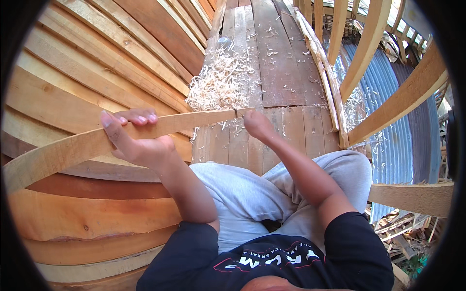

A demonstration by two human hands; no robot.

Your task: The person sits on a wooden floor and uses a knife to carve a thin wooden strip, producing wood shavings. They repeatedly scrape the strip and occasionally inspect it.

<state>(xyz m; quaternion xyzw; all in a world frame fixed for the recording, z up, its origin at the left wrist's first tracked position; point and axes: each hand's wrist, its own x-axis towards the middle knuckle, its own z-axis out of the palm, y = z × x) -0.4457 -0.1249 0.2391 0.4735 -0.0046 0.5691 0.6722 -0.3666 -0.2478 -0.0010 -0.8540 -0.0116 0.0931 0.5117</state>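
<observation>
A long, narrow wooden strip (194, 119) crosses in front of me, from the far left edge to the middle. My left hand (138, 140) is closed around it, with the thumb on the near face and the fingers over the far side. At the strip's right end, my right hand (258, 124) is closed in a fist on the tip. Just left of that fist, a thin dark line runs across the wood; whether it is a cut or a mark I cannot tell.
Stacked boards (97, 213) line the left side. Curly wood shavings (221, 82) lie heaped on the plank floor (281, 72), beside a small clear object (224, 41). Upright wooden ribs (366, 53) form a railing on the right, with corrugated metal sheets (388, 131) beyond.
</observation>
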